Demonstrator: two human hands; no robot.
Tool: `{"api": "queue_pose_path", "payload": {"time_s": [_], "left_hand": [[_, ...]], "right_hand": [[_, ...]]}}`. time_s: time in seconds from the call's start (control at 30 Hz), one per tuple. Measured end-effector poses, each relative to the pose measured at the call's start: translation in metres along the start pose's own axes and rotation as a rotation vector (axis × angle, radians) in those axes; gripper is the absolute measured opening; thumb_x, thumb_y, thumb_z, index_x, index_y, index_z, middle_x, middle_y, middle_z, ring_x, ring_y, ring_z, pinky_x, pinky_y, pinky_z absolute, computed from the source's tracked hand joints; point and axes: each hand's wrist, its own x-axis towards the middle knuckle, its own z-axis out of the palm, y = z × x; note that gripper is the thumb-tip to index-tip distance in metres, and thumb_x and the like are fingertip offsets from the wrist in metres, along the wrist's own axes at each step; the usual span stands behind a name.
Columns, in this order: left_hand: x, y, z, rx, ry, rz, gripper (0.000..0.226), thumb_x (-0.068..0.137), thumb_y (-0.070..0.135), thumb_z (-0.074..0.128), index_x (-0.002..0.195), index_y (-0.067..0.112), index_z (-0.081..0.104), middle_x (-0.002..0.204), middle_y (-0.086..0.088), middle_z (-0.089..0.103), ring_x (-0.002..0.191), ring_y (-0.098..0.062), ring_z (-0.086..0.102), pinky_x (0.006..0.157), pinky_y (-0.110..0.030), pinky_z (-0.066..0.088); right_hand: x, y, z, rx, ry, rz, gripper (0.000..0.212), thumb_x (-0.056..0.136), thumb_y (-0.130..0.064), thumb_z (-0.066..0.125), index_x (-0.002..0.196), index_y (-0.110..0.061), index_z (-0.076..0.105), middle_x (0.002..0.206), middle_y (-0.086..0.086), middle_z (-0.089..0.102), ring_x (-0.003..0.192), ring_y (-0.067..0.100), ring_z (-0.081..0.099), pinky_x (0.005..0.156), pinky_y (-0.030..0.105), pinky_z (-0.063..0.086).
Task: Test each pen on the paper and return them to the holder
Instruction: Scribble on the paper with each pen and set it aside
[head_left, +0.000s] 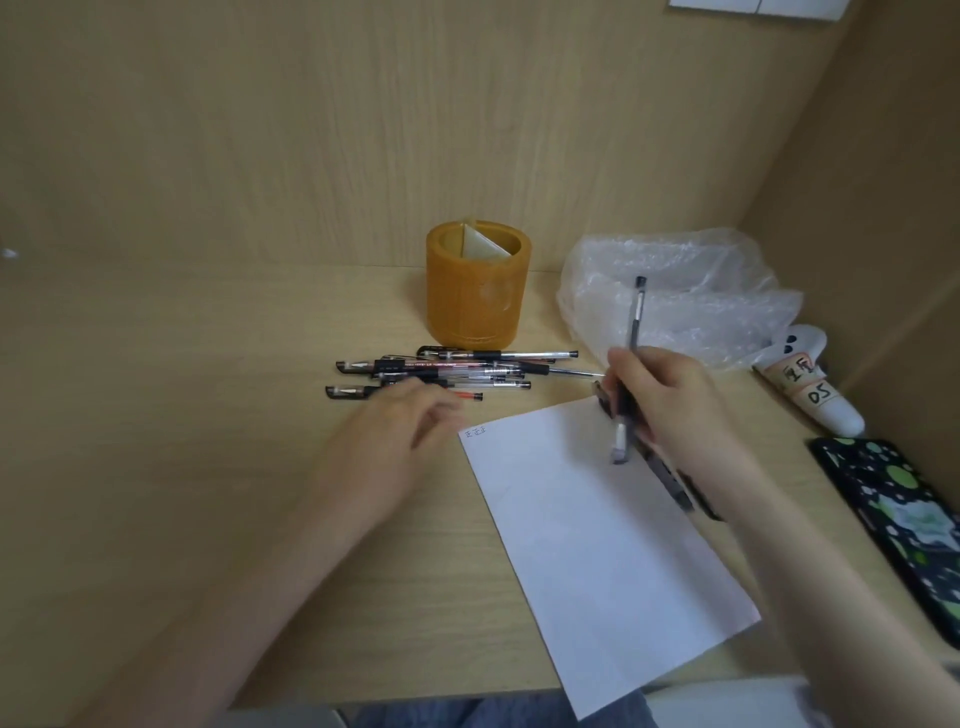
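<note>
while the right hand grips a clear-barrelled black gel pen nearly upright, its lower end over the 1 o'clock corner of the white paper sheet, the blurred left hand hangs loosely curled, holding nothing, at the sheet's 11 o'clock corner. just beyond it a heap of similar pens lies on the pale wooden desk, with the round amber holder standing at their 12 o'clock.

Loose pens between holder and paper

left hand: bare | right hand: bare | forearms: uncovered | lap: blue-grey cloth, blurred
</note>
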Motion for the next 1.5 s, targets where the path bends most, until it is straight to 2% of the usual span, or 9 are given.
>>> {"api": "queue_pose_path", "payload": {"time_s": [0.1, 0.17, 0.27, 0.5, 0.8, 0.97, 1.13, 1.33, 1.5], "left_hand": [[0.008, -0.039, -0.003, 0.166, 0.222, 0.02, 0.021, 0.08, 0.007, 0.066, 0.1, 0.012, 0.065, 0.098, -0.007, 0.061, 0.094, -0.028, 0.054, 0.083, -0.029, 0.038], [0.01, -0.055, -0.004, 0.227, 0.27, -0.019, 0.027, 0.073, 0.002, 0.071, 0.098, 0.008, 0.064, 0.097, -0.012, 0.061, 0.09, -0.034, 0.053, 0.081, -0.037, 0.04], [0.014, -0.062, -0.005, 0.275, 0.28, -0.04, 0.029, 0.071, 0.002, 0.074, 0.098, 0.007, 0.064, 0.096, -0.014, 0.062, 0.089, -0.036, 0.053, 0.079, -0.043, 0.043], [0.018, -0.065, 0.001, 0.242, 0.248, -0.054, 0.022, 0.071, 0.005, 0.074, 0.091, 0.008, 0.064, 0.085, -0.012, 0.065, 0.082, -0.035, 0.057, 0.075, -0.043, 0.046], [0.01, -0.054, 0.001, 0.147, 0.261, -0.005, 0.013, 0.078, 0.008, 0.069, 0.091, 0.008, 0.07, 0.088, -0.011, 0.064, 0.087, -0.031, 0.056, 0.079, -0.036, 0.041], [0.005, -0.018, -0.004, -0.183, 0.244, -0.062, 0.009, 0.09, 0.013, 0.055, 0.096, 0.017, 0.061, 0.088, 0.004, 0.06, 0.077, 0.004, 0.054, 0.066, -0.007, 0.034], [-0.004, 0.028, 0.003, -0.376, -0.095, 0.029, 0.006, 0.096, 0.019, 0.041, 0.095, 0.022, 0.046, 0.075, 0.01, 0.064, 0.068, -0.004, 0.057, 0.066, -0.015, 0.041], [-0.005, 0.033, 0.01, -0.424, -0.094, -0.012, 0.016, 0.097, 0.025, 0.039, 0.09, 0.034, 0.05, 0.076, 0.016, 0.056, 0.075, 0.004, 0.052, 0.066, -0.011, 0.037], [-0.006, 0.029, 0.009, -0.509, -0.1, -0.001, 0.014, 0.092, 0.036, 0.049, 0.094, 0.04, 0.062, 0.089, 0.016, 0.068, 0.088, 0.003, 0.06, 0.079, -0.019, 0.044]], "right_hand": [[0.005, 0.006, -0.035, -0.651, 0.016, -0.045, 0.04, 0.093, -0.041, 0.054, 0.061, -0.016, 0.052, 0.051, -0.001, 0.05, 0.049, 0.017, 0.048, 0.046, 0.029, 0.031], [0.001, 0.01, -0.044, -0.874, 0.018, -0.047, 0.043, 0.089, -0.052, 0.053, 0.067, -0.016, 0.056, 0.059, 0.003, 0.056, 0.056, 0.022, 0.054, 0.05, 0.03, 0.037], [-0.005, 0.018, -0.042, -0.98, -0.021, -0.023, 0.051, 0.086, -0.063, 0.047, 0.078, -0.015, 0.061, 0.069, 0.004, 0.062, 0.067, 0.027, 0.059, 0.057, 0.031, 0.04], [-0.005, 0.03, -0.026, -1.028, -0.01, -0.037, 0.037, 0.09, -0.055, 0.051, 0.102, -0.021, 0.057, 0.094, 0.002, 0.066, 0.087, 0.028, 0.061, 0.067, 0.032, 0.041], [-0.011, 0.027, -0.015, -0.736, 0.172, -0.216, 0.024, 0.091, -0.04, 0.058, 0.083, -0.018, 0.061, 0.066, -0.005, 0.054, 0.067, 0.028, 0.055, 0.056, 0.031, 0.033], [-0.016, 0.011, 0.008, -0.011, -0.146, -0.04, 0.014, 0.087, -0.036, 0.064, 0.083, -0.022, 0.065, 0.056, -0.006, 0.051, 0.053, 0.012, 0.042, 0.049, 0.02, 0.033], [-0.022, -0.009, 0.042, 0.4, -0.403, -0.042, 0.037, 0.083, -0.036, 0.061, 0.107, -0.009, 0.065, 0.059, 0.004, 0.048, 0.046, 0.014, 0.039, 0.042, 0.022, 0.03], [-0.02, -0.008, 0.057, 0.407, -0.283, -0.105, 0.026, 0.094, -0.021, 0.058, 0.074, -0.003, 0.057, 0.051, 0.008, 0.048, 0.04, 0.011, 0.042, 0.042, 0.021, 0.033], [-0.02, -0.001, 0.052, 0.447, -0.331, -0.113, 0.035, 0.094, -0.021, 0.057, 0.06, -0.022, 0.057, 0.053, 0.008, 0.048, 0.043, 0.014, 0.039, 0.044, 0.02, 0.032]]}}
